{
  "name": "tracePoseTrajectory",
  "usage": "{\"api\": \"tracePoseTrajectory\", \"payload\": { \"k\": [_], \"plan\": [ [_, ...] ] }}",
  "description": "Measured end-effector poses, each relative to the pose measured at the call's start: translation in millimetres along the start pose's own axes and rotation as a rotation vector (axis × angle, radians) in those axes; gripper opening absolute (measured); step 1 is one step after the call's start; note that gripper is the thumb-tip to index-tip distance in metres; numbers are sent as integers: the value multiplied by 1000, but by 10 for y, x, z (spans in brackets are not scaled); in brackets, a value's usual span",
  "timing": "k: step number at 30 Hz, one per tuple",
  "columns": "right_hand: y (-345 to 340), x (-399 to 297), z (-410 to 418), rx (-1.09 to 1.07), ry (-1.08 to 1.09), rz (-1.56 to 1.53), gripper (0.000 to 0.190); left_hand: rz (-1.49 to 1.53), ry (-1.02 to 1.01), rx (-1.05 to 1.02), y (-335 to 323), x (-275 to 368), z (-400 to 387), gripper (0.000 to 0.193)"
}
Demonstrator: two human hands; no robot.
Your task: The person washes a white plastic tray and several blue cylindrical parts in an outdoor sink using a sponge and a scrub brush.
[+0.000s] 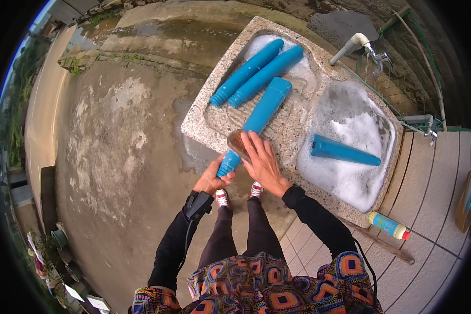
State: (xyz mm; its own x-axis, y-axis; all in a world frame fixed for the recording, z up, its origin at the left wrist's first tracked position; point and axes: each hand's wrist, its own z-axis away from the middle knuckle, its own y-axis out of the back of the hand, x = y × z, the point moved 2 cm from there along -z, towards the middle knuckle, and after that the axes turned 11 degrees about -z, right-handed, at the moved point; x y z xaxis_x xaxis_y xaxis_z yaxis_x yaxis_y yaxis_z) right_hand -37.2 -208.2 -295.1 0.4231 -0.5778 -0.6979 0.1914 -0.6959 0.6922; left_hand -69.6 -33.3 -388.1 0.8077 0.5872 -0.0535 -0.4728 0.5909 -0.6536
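Note:
My left hand (215,174) grips the ribbed end of a blue plastic tube (270,103), which slants up and away across the washboard side of a stone sink. With my right hand (263,164) I hold an oval brown scrubbing brush (238,144) against the tube, just above the ribbed part. Its bristles are hidden from me. Two more blue tubes, a left one (248,71) and a right one (267,77), lie side by side in the sudsy far part of that basin. In the foamy right basin floats a tapered blue plastic piece (345,150).
The speckled stone sink (198,121) has a raised rim. A tap (380,61) on a pipe stands behind it, and a second tap (429,131) is at the right. A bottle with a red cap (388,225) and a wooden stick (392,249) lie on the tiled ledge.

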Motion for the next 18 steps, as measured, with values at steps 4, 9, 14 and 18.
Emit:
{"api": "tracePoseTrajectory", "payload": {
  "k": [4, 9, 14, 18],
  "plan": [
    [280, 409, -305, 141, -75, 115, 66, 49, 137, -95, -28, -22, 76, 43],
    [660, 917, -679, 201, -172, 306, 61, -461, -245, 277, -583, -144, 358, 49],
    [-162, -85, -138, 57, -32, -140, 76, -813, -637, 511, -388, -34, 511, 34],
    [-91, 93, -121, -65, 132, -94, 80, -522, -188, 330, -112, 10, 538, 39]
  ]
}}
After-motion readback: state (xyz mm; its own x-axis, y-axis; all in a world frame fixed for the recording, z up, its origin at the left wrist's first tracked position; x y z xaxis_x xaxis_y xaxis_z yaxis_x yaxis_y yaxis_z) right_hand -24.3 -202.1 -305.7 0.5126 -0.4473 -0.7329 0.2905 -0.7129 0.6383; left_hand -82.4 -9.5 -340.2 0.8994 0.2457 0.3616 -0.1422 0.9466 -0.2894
